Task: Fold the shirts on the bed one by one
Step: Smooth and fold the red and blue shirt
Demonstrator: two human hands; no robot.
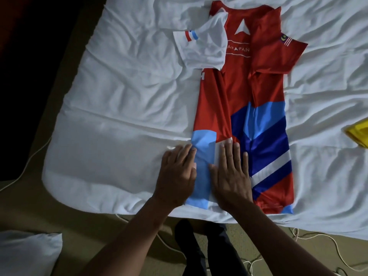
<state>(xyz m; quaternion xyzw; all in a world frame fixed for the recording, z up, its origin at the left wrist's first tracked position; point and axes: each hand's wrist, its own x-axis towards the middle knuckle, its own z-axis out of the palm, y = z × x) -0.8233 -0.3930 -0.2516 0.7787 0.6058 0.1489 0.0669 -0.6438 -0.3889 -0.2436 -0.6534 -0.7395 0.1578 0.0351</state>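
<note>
Red jersey shirt (264, 92) with blue-white chevron stripes is lying half-folded on the white-sheeted bed (123, 92), both hands, left hand (177, 176) and right hand (231, 172), pressing flat and open on its near-left panel.

Left of the red shirt (264, 92), the bed (119, 96) offers a broad stretch of sheet where a grip could pass freely. The shirt's white sleeve (201, 50) juts onto that stretch toward the far end. Right of the shirt lies more open sheet, bounded by a yellow cloth (358, 134) at the frame's edge. Cords (310, 236) trail across the floor beside the bed's near edge.
</note>
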